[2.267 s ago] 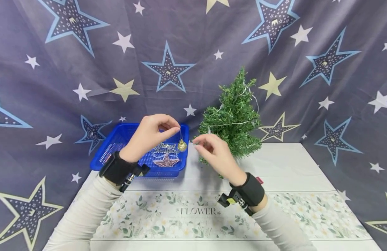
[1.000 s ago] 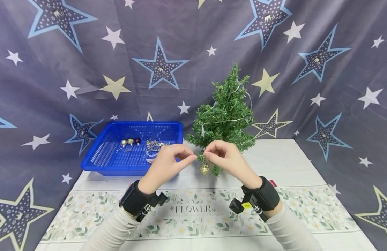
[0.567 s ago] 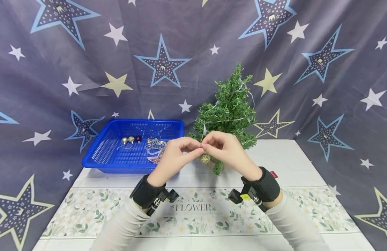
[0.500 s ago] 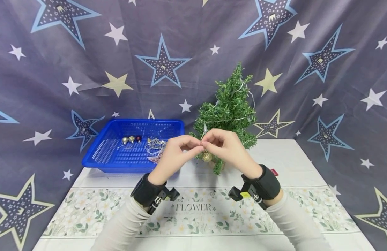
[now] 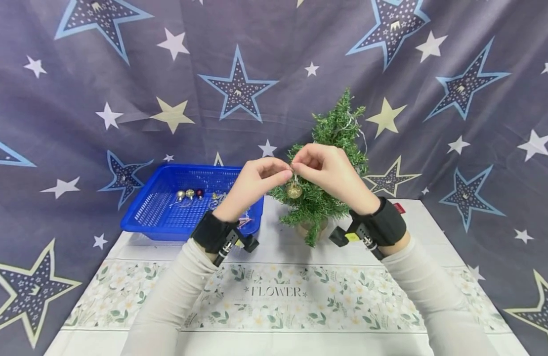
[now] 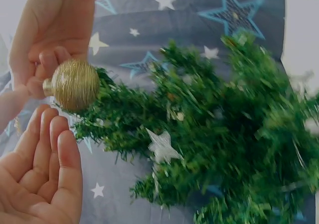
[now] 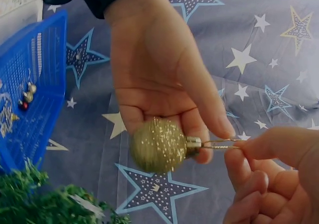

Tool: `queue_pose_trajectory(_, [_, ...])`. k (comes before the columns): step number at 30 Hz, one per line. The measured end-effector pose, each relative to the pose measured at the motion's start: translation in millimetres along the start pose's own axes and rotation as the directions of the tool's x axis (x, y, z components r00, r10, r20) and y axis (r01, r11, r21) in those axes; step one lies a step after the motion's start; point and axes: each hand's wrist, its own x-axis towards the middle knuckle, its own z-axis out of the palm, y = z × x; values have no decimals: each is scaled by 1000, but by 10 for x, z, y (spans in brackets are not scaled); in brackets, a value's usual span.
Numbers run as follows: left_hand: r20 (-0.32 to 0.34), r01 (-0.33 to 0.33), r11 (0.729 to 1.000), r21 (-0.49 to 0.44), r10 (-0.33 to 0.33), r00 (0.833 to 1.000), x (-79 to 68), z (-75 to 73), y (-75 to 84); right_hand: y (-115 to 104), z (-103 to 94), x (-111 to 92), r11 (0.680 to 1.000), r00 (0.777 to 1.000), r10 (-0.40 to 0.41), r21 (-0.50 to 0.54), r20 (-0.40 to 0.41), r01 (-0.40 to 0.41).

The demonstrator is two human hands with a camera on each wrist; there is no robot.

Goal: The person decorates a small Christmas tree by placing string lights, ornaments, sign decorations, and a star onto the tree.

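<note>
A gold glitter Christmas bauble (image 5: 294, 190) hangs on a thin gold cord loop (image 7: 219, 143) in front of the tree. My left hand (image 5: 258, 180) pinches the cord at one side, thumb and fingertips at the loop. Facing it, my right hand (image 5: 333, 173) pinches the cord's end between thumb and index finger. In the left wrist view the bauble (image 6: 76, 84) sits between the two hands, just beside the branch tips. The small green Christmas tree (image 5: 318, 198) stands behind the hands, partly covered by them. A white star light (image 6: 163, 147) shows among its branches.
At the left is a blue plastic basket (image 5: 167, 230). Inside lie a dark red bauble (image 5: 199, 193), a gold bauble (image 5: 190, 193), and other decorations partly hidden by the left arm. A white floral runner (image 5: 274, 306) covers the table; a starry cloth (image 5: 238, 138) hangs behind.
Both hands carried the bauble from over the basket rightward to the tree. They came together on its cord, then rose in front of the branches.
</note>
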Motion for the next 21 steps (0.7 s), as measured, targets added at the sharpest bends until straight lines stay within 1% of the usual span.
queue_pose_trajectory(3, [21, -12, 998, -64, 13, 1000, 80, -4, 40, -17, -33, 64, 999, 1000, 0, -38, -9, -1])
queue_pose_trajectory(5, [15, -41, 996, -83, 42, 999, 140, -13, 75, -41, -73, 105, 997, 1000, -5, -75, -24, 3])
queue_pose_trajectory(8, [-10, -72, 994, -80, 72, 997, 250, -51, 158, -87, -173, 184, 988, 998, -19, -155, -63, 9])
queue_pose_trajectory(11, [-43, -94, 993, -68, 91, 995, 420, -115, 242, -142, -291, 308, 969, 993, -43, -247, -110, 15])
queue_pose_trajectory(13, [-63, -104, 993, -50, 101, 993, 559, -152, 283, -177, -355, 410, 946, 988, -69, -324, -140, 21])
queue_pose_trajectory(15, [-73, -118, 992, -32, 116, 991, 703, -175, 298, -206, -396, 505, 916, 982, -101, -400, -162, 28])
queue_pose_trajectory(19, [-71, -125, 992, 15, 126, 990, 945, -176, 282, -233, -414, 641, 838, 969, -168, -544, -179, 45])
queue_pose_trajectory(21, [-74, -128, 991, 45, 131, 989, 1046, -163, 261, -233, -408, 689, 801, 968, -181, -597, -174, 42])
